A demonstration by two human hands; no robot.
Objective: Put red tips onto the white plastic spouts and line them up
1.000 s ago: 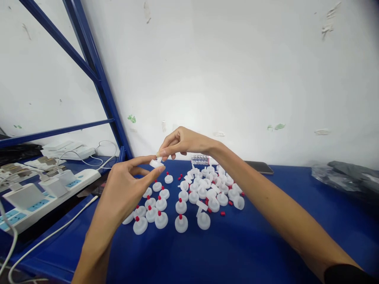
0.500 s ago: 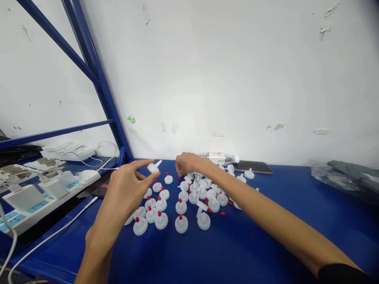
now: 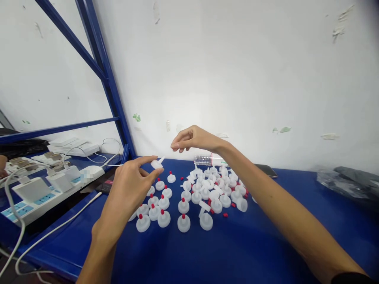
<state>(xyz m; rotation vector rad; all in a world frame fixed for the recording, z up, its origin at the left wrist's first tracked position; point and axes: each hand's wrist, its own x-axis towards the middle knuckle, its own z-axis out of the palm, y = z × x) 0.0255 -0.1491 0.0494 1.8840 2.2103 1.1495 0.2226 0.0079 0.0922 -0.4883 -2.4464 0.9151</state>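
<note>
Between thumb and forefinger, my left hand (image 3: 134, 179) grips a white nozzle cap (image 3: 156, 163), its bare spout tilted up to the right. My right hand (image 3: 188, 139) is raised over the back of the table, thumb and fingertips pinched together. Whatever is in that pinch is hidden or too small to name. Below it spreads a pile of white nozzle caps (image 3: 205, 193), with small red tip covers (image 3: 225, 215) scattered among them. Nozzle caps with red tips (image 3: 163, 218) stand upright in loose rows, in front of and beside my left hand.
A clear plastic bottle (image 3: 203, 159) lies by the wall behind the pile, partly behind my right arm, near a dark phone (image 3: 265, 170). Power strips (image 3: 35, 207) with chargers and white cables fill the left. Another person's hand (image 3: 2, 165) shows there. Plastic bags (image 3: 352, 181) lie right.
My right hand has lifted from the back left of the pile, and its fingers now point left in mid-air. My left hand still holds the nozzle cap. The view has shifted slightly.
</note>
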